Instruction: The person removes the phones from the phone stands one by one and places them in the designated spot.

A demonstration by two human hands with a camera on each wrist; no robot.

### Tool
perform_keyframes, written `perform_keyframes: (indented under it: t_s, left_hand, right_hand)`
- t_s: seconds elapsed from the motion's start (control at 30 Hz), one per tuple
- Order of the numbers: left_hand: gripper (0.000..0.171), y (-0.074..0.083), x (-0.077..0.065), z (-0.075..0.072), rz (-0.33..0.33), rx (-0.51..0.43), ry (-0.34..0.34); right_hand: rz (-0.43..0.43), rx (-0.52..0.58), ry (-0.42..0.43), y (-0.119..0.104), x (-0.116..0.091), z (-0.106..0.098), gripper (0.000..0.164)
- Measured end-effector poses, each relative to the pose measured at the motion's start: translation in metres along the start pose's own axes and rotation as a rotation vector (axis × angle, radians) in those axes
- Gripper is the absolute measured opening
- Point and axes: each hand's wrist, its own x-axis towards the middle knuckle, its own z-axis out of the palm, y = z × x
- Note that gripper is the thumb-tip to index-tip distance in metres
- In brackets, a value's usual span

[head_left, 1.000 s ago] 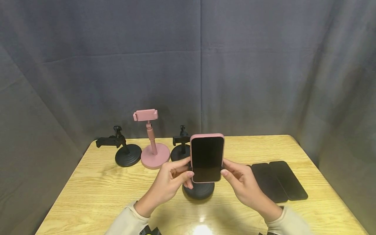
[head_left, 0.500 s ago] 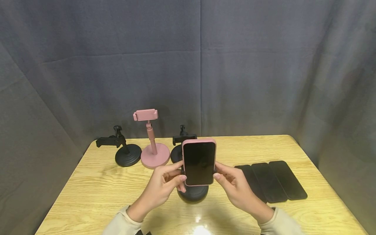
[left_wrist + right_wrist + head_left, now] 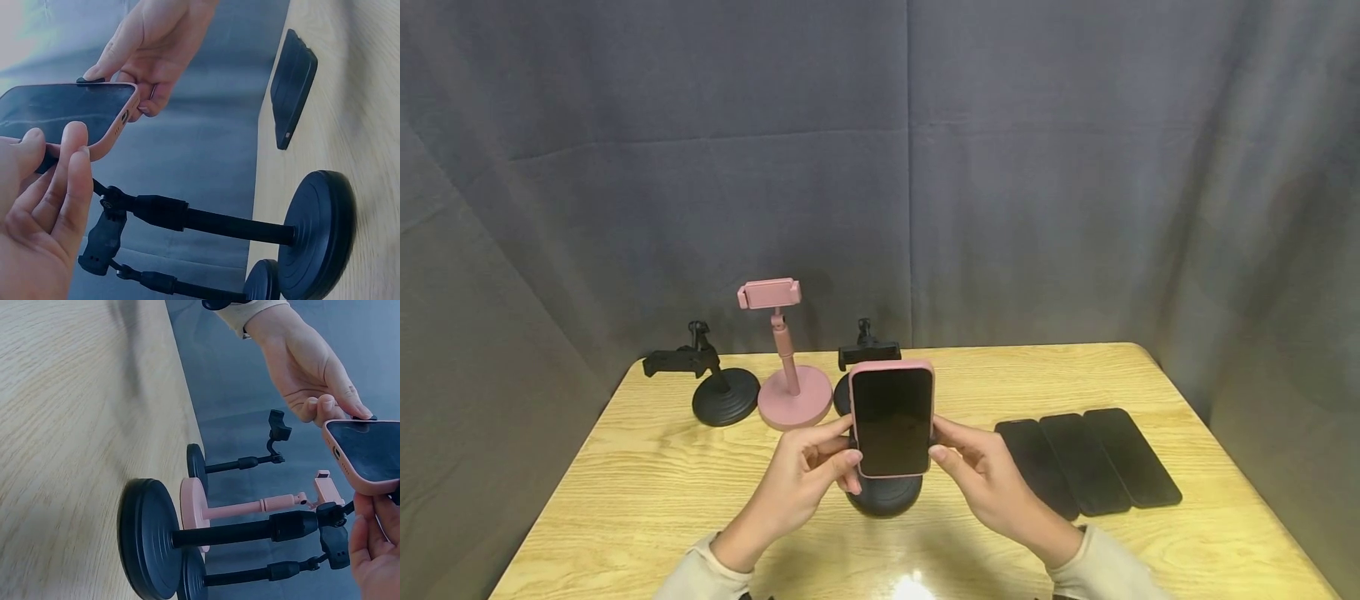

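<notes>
A smartphone in a pink case [image 3: 892,422] stands upright, dark screen toward me, in the clamp of a black phone stand. The stand's round base [image 3: 886,497] shows below it, and its stem [image 3: 237,226] in the left wrist view. My left hand [image 3: 801,467] pinches the phone's lower left edge at the clamp, thumb in front and fingers behind. On the opposite edge my right hand [image 3: 985,475] does the same. In the left wrist view the right thumb lies on a small black clamp end [image 3: 92,80]. The phone hides most of the clamp in the head view.
Along the back of the wooden table [image 3: 647,508] stand a black phone stand [image 3: 725,397], a pink one [image 3: 795,398] and another black one [image 3: 868,354]. Three dark phones [image 3: 1086,462] lie side by side at the right. A grey curtain [image 3: 1037,208] hangs behind.
Both hands, the pink-cased phone and its black stand have shifted left and slightly toward me. The dark phones at the right show more fully. Both hands keep their hold.
</notes>
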Motion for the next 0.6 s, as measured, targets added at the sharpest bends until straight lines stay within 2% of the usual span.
perform_keyframes:
  t_s: [0.47, 0.6]
  left_hand:
    - [0.047, -0.0065, 0.0005, -0.0047, 0.043, -0.01, -0.001]
    - [0.047, -0.0074, 0.0006, -0.0056, 0.035, -0.01, -0.001]
  right_hand:
    - [0.02, 0.01, 0.01, 0.0052, 0.0023, 0.004, 0.042]
    - [0.024, 0.018, 0.01, 0.0061, 0.003, 0.0046, 0.042]
